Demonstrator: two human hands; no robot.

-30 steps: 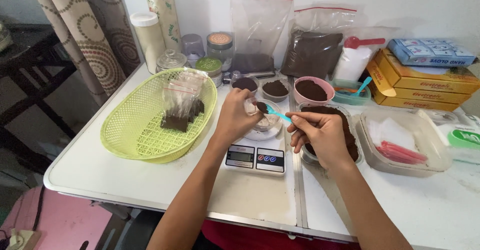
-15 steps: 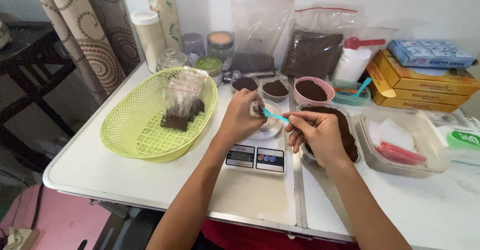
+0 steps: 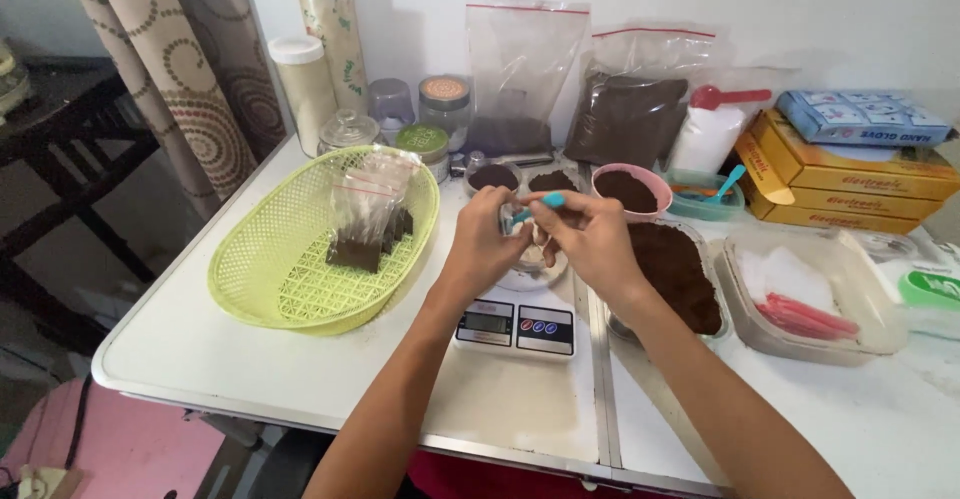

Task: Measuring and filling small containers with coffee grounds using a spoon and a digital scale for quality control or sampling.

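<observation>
Both hands meet just above the small white digital kitchen scale (image 3: 515, 325) at the middle of the white table (image 3: 250, 359). The right hand (image 3: 590, 244) is closed in a pinch on a small turquoise plastic spoon (image 3: 540, 205), whose handle end shows above the knuckles while its bowl end is hidden between the hands. The left hand (image 3: 485, 244) curls its fingers around something small over the scale; it seems to be a clear bag or cup, but the hands cover it, so I cannot tell which. A pale round dish (image 3: 530, 277) sits on the scale's platform under the hands.

To the left lies an oval lime-green plastic basket (image 3: 270, 269) holding small clear bags of dark brown powder (image 3: 370, 229). Just right of the right wrist stands a clear rectangular tub of dark brown powder (image 3: 680, 274), and behind the hands a pink bowl of the same powder (image 3: 630, 189). Large zip bags of brown powder (image 3: 625, 109) lean against the wall, with yellow cardboard boxes (image 3: 840, 184) stacked at the far right.
</observation>
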